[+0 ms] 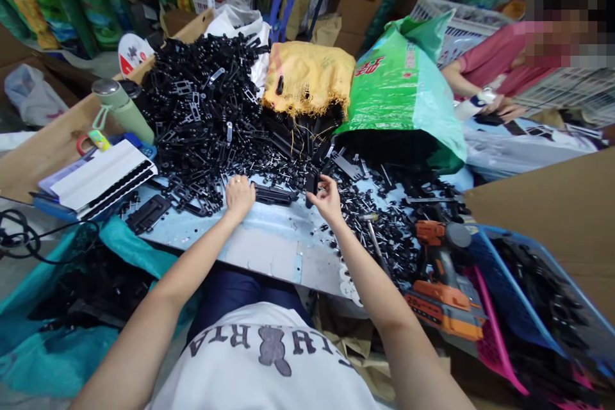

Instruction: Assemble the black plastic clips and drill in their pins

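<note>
My left hand [239, 195] is closed, its fingers curled on one end of a long black plastic part [273, 194] lying on the light blue table [269, 240]. My right hand [327, 198] pinches a small black piece [311, 183] near the other end of that part. A large heap of black plastic parts [206, 109] rises just behind both hands. More loose black pieces [384, 218] lie scattered to the right.
An orange power drill [439, 278] and a hammer [372, 230] lie right of my right arm. A green bottle [122, 109], a white tray [103, 176], a yellow sack [307, 77] and a green bag [398, 90] surround the heap. Another person [500, 64] sits at the far right.
</note>
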Demonstrator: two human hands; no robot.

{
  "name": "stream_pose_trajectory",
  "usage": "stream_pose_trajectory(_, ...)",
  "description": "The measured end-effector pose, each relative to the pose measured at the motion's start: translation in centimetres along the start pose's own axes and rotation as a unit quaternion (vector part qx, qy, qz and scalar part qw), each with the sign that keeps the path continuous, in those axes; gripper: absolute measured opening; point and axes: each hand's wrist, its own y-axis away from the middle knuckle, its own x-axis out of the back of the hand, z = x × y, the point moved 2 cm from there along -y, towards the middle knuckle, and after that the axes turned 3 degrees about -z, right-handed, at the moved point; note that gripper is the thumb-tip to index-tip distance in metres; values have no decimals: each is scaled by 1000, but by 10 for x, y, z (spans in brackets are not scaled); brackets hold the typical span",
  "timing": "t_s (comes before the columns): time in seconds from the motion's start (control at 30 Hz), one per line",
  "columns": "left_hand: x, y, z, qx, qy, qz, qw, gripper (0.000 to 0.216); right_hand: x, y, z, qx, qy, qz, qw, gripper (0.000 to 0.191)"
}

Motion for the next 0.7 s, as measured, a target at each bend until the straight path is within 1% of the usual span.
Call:
stream_pose_trajectory(0.03,1,-2,-10,47,-6,-6,999,35,-9,12,-5,16,-41,-31,999,58)
stream_pose_trajectory(0.07,2,-4,-18,78,-11,-17,997,32,-17,24,-10,31,-70,-64,995,53)
stream_pose_trajectory(0.1,2,-7,-24,96,-16,-29,995,29,-24,36,-14,44,-85,-91,991,48)
stream_pose_trajectory(0.17,5,-11,-32,103,-12,-33,994,25,-29,59,-15,63,-81,-114,988,43)
stream_pose_trajectory(0.2,7,-11,-34,93,1,-15,996,24,-28,68,-12,68,-66,-115,989,43)
stream_pose_trajectory(0.27,15,-5,-36,51,61,54,995,24,-19,80,-4,78,-12,-120,990,42)
stream_pose_trajectory(0.33,23,8,-33,-10,163,128,978,25,-11,87,2,107,68,-154,980,40)
stream_pose_trajectory(0.37,26,17,-31,-40,218,144,965,25,-11,88,2,129,112,-182,968,40)
stream_pose_trajectory(0.4,29,26,-27,-64,268,143,950,26,-13,88,0,150,152,-209,954,41)
stream_pose_trajectory(0.43,30,35,-22,-83,311,127,938,27,-18,88,-4,163,177,-230,943,41)
stream_pose_trajectory(0.47,31,44,-16,-96,344,100,929,29,-26,86,-10,162,181,-239,940,42)
stream_pose_trajectory(0.5,32,52,-9,-105,368,65,922,31,-33,84,-17,143,158,-234,949,43)
stream_pose_trajectory(0.53,32,60,-2,-110,387,29,915,33,-41,81,-24,105,109,-217,964,44)
stream_pose_trajectory(0.57,32,67,4,-113,404,-5,908,35,-48,78,-31,53,41,-197,978,46)
stream_pose_trajectory(0.6,33,72,10,-113,420,-33,900,37,-53,75,-38,-3,-36,-180,983,49)
stream_pose_trajectory(0.63,34,76,15,-111,435,-51,892,38,-57,73,-45,-54,-109,-167,978,52)
stream_pose_trajectory(0.67,36,79,18,-108,448,-56,886,38,-59,72,-51,-92,-168,-164,968,55)
stream_pose_trajectory(0.7,38,81,21,-105,456,-52,882,38,-58,71,-56,-111,-209,-171,956,56)
